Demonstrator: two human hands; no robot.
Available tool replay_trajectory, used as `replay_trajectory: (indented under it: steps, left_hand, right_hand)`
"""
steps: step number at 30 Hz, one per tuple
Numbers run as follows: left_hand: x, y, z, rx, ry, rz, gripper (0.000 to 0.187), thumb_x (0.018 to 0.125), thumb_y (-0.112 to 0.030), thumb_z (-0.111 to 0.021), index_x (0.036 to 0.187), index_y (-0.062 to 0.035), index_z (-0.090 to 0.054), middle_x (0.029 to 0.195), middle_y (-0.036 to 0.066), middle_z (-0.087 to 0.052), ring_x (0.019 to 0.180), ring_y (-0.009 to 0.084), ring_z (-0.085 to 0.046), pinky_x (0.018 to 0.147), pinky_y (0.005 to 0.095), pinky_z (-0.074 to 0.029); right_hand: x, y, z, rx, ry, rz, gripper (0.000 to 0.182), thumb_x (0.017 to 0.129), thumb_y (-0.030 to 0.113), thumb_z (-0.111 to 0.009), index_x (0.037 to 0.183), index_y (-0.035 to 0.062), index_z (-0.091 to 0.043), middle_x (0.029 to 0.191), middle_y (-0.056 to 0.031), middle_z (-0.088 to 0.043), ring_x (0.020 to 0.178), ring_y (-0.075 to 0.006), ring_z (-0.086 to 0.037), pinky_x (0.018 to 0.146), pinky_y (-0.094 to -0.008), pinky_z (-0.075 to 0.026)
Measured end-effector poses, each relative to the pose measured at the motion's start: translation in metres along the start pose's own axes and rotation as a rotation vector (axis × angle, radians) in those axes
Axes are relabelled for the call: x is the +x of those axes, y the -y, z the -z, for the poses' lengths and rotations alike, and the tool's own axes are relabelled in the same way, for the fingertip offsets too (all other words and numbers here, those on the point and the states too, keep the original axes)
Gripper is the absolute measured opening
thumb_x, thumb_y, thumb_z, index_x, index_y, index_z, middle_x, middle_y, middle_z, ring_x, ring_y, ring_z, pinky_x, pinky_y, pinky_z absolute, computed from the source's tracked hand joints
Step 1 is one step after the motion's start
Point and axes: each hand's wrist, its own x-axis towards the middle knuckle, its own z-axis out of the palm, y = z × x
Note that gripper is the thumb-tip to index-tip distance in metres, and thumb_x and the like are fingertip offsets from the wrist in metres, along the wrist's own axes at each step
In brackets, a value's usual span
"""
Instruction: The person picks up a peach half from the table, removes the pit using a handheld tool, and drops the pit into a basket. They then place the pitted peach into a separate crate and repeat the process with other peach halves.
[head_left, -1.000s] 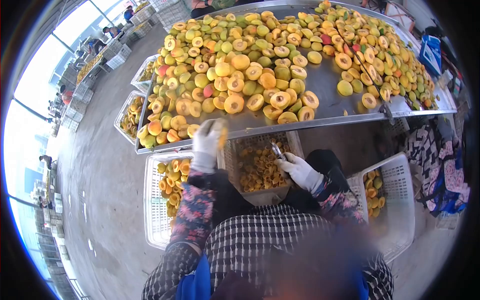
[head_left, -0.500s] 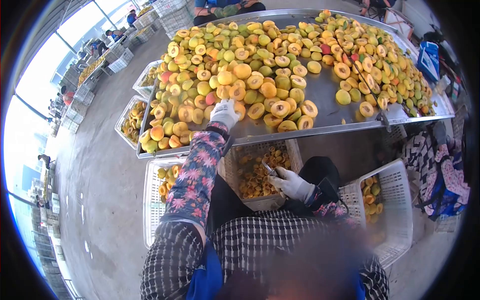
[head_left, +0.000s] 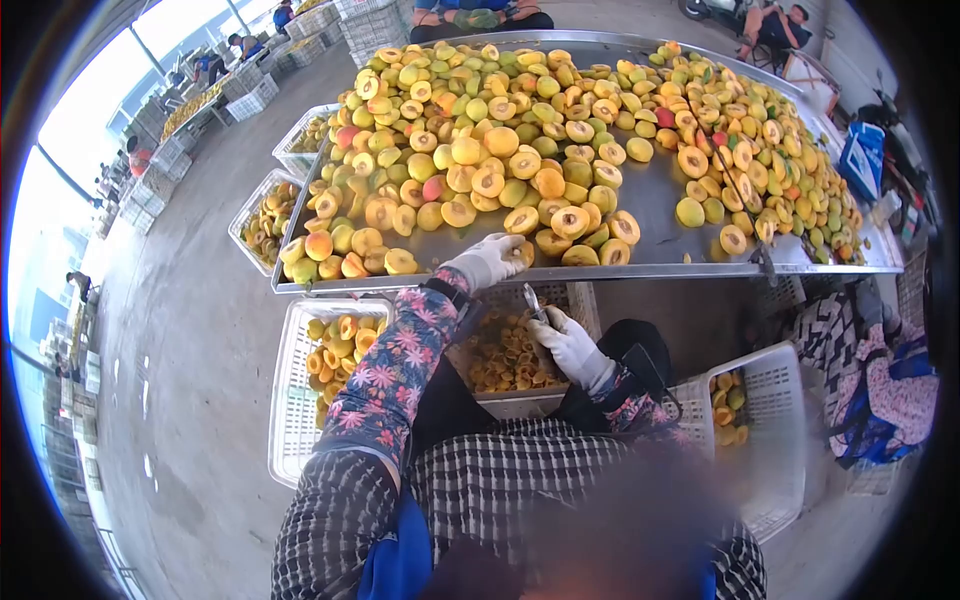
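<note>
My left hand (head_left: 490, 262), in a white glove, is closed on a halved peach (head_left: 522, 256) just above the near rim of the metal table (head_left: 650, 270). My right hand (head_left: 572, 348), gloved too, grips a small metal tool (head_left: 534, 299) with its tip pointing up. Many halved yellow peaches (head_left: 487, 182) lie piled on the table beyond my left hand. Below the hands, a crate (head_left: 520, 400) holds small peach pieces (head_left: 505, 350).
White crates with peaches stand at my left (head_left: 285, 440) and right (head_left: 785, 470). Two more crates adjoin the table's left edge. A person (head_left: 480, 18) sits across the table; another person (head_left: 775, 30) sits at the back right.
My left hand has drawn back from the pile toward the near rim, now with a halved peach. My right hand has risen slightly with the tool, whose tip now points more upright.
</note>
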Motion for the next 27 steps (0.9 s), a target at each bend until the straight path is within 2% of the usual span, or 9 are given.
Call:
replay_trajectory:
  steps: [3,4,8,15,19,20,22,24,27]
  left_hand:
    - [0.008,-0.023,0.022,0.069,0.149,0.238,0.063,0.087,-0.045,-0.067,0.135,-0.0066,-0.052,0.126,0.019,-0.059,0.118,0.0278,-0.056,0.100,0.0357,-0.044]
    - [0.009,-0.019,0.022,-0.287,0.198,0.158,0.068,0.085,-0.051,-0.067,0.134,-0.0060,-0.053,0.124,0.019,-0.061,0.115,0.0280,-0.058,0.098,0.0353,-0.045]
    - [0.016,-0.042,0.016,0.019,0.006,0.390,0.064,0.079,-0.043,-0.075,0.126,-0.0041,-0.057,0.114,0.018,-0.066,0.105,0.0256,-0.063,0.090,0.0338,-0.048]
    - [0.016,0.000,0.003,-0.346,-0.281,0.285,0.071,0.068,-0.032,-0.085,0.125,-0.0003,-0.057,0.112,0.017,-0.066,0.103,0.0295,-0.064,0.089,0.0365,-0.050]
    - [-0.030,-0.047,0.034,-1.312,-0.134,0.136,0.051,0.082,-0.010,-0.074,0.126,0.0040,-0.053,0.115,0.013,-0.064,0.102,0.0204,-0.064,0.088,0.0305,-0.054]
    - [-0.041,-0.056,0.035,-1.323,-0.100,0.081,0.048,0.085,-0.007,-0.070,0.128,0.0032,-0.051,0.116,0.013,-0.063,0.103,0.0214,-0.064,0.089,0.0314,-0.054]
    - [-0.059,-0.078,0.020,-1.490,-0.155,0.106,0.046,0.087,-0.012,-0.069,0.128,0.0008,-0.051,0.116,0.011,-0.063,0.104,0.0199,-0.063,0.090,0.0318,-0.053]
    - [-0.060,-0.087,-0.008,-1.503,-0.460,0.188,0.042,0.093,-0.027,-0.064,0.126,-0.0035,-0.053,0.115,0.010,-0.063,0.103,0.0211,-0.062,0.091,0.0338,-0.050]
    - [-0.088,-0.137,0.004,-2.176,-0.609,0.120,0.045,0.096,-0.041,-0.055,0.126,-0.0080,-0.050,0.110,0.011,-0.062,0.095,0.0261,-0.062,0.087,0.0382,-0.052]
  right_hand:
    - [-0.004,-0.002,-0.002,0.053,-0.005,0.005,0.020,0.099,0.026,-0.052,0.097,0.0067,-0.050,0.065,0.0002,-0.050,0.044,-0.0083,-0.044,0.042,-0.0239,-0.037]
    - [-0.007,-0.004,-0.002,0.056,-0.009,-0.019,0.019,0.099,0.026,-0.052,0.097,0.0071,-0.050,0.066,0.0000,-0.051,0.043,-0.0087,-0.045,0.041,-0.0239,-0.037]
    - [-0.011,-0.007,0.001,0.125,-0.051,-0.049,0.016,0.099,0.025,-0.053,0.100,0.0090,-0.050,0.064,-0.0007,-0.052,0.043,-0.0103,-0.046,0.040,-0.0242,-0.037]
    - [-0.007,-0.001,0.004,0.239,-0.210,0.092,0.012,0.097,0.022,-0.056,0.105,0.0132,-0.054,0.067,0.0033,-0.051,0.049,-0.0074,-0.046,0.043,-0.0229,-0.037]
    - [0.003,0.015,-0.001,0.274,-0.222,0.245,0.017,0.095,0.020,-0.059,0.109,0.0125,-0.053,0.068,0.0042,-0.051,0.050,-0.0068,-0.046,0.045,-0.0227,-0.038]
    - [0.005,0.020,-0.006,0.277,-0.209,0.304,0.019,0.095,0.017,-0.060,0.111,0.0118,-0.052,0.072,0.0040,-0.052,0.054,-0.0064,-0.048,0.048,-0.0220,-0.039]
    - [0.030,0.004,-0.007,0.273,-0.198,0.484,0.034,0.093,0.005,-0.060,0.124,0.0071,-0.047,0.095,0.0013,-0.056,0.079,-0.0054,-0.052,0.068,-0.0194,-0.045]
    - [0.038,0.003,-0.024,0.201,-0.227,0.627,0.033,0.095,0.007,-0.058,0.123,0.0064,-0.043,0.091,0.0013,-0.049,0.072,-0.0073,-0.046,0.064,-0.0220,-0.041]
    - [0.037,-0.005,-0.036,0.044,-0.262,0.695,0.036,0.095,0.011,-0.059,0.127,0.0039,-0.043,0.091,-0.0016,-0.052,0.076,-0.0093,-0.049,0.068,-0.0235,-0.043]
